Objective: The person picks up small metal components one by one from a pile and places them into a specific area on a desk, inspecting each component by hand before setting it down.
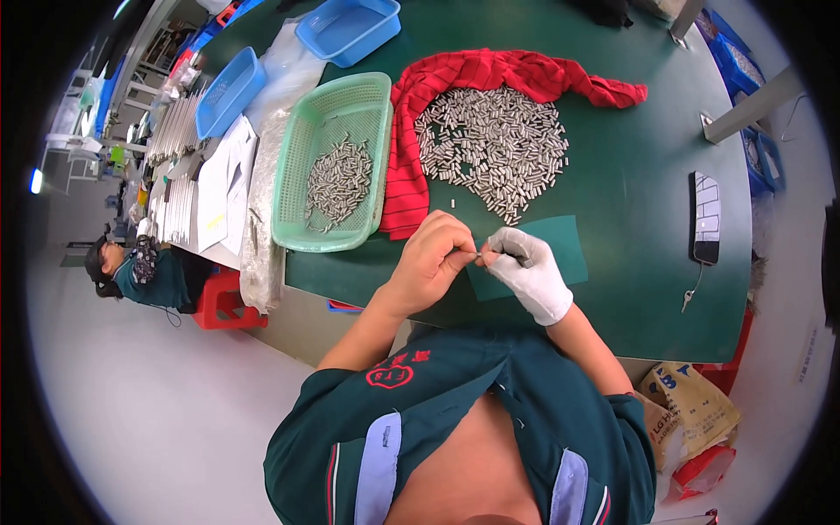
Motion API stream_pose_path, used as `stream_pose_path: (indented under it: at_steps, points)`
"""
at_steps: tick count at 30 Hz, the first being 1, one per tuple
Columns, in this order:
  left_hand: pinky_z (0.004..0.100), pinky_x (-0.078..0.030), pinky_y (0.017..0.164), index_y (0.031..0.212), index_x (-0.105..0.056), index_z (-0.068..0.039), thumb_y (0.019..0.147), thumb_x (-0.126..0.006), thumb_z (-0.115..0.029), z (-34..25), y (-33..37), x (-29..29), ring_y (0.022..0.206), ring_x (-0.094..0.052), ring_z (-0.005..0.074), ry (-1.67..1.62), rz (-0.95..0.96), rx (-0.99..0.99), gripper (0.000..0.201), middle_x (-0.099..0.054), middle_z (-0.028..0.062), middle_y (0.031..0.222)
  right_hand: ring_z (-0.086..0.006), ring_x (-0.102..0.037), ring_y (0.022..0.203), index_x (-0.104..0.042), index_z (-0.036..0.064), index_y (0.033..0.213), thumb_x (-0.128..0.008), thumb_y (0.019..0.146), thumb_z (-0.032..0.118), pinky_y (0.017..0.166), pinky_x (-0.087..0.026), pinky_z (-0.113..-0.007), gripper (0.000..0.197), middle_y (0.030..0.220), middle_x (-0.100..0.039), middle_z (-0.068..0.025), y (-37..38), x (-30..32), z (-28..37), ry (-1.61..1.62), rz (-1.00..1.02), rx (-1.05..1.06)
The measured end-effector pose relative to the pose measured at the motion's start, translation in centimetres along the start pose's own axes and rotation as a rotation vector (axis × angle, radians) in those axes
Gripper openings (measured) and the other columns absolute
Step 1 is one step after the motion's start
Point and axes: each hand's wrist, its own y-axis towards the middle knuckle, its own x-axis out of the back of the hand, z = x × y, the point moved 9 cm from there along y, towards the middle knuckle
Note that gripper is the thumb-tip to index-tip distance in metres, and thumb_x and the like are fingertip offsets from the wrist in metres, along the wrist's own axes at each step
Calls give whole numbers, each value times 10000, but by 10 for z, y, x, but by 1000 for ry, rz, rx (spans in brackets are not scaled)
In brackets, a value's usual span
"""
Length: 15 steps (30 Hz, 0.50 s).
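Note:
My bare left hand [430, 261] and my right hand [534, 278], in a white glove with its fingertips bare, meet over the near edge of the table. Thumb and fingers of both are closed in a pinch on a small metal piece [479, 258], mostly hidden by the fingertips. Beyond them lies a large heap of short silvery metal cylinders [499, 144], with a single cylinder [452, 203] apart from it. To the left, a pale green mesh basket [284, 188] contains a smaller pile of metal pieces [339, 182]. Partly under my right hand is a green sheet [564, 249].
A red striped cloth [405, 188] curves around the heap on the green table [647, 289]. Blue trays [350, 31] stand at the far left, beside plastic wrap [271, 122]. A phone [705, 219] and a key [688, 300] lie right. Another person [149, 276] sits far left.

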Motion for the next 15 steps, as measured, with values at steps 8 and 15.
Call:
stream_pose_path:
  at_steps: [8, 15]
  points:
    - [408, -449, 750, 898, -583, -25, 816, -657, 6, -11, -16, 103, 835, -556, 316, 688, -486, -16, 115, -611, 108, 868, -41, -501, 719, -599, -17, 915, -563, 887, 21, 628, -418, -201, 59, 856, -637, -34, -4, 8, -2, 64, -58, -5]
    - [389, -452, 781, 915, -635, -35, 796, -673, -17, 1, -2, 97, 871, -568, 304, 730, -381, 67, 126, -616, 104, 908, -46, -490, 695, -608, -13, 907, -583, 898, 40, 625, -415, -201, 59, 844, -633, -24, -3, 12, -6, 89, -88, -20]
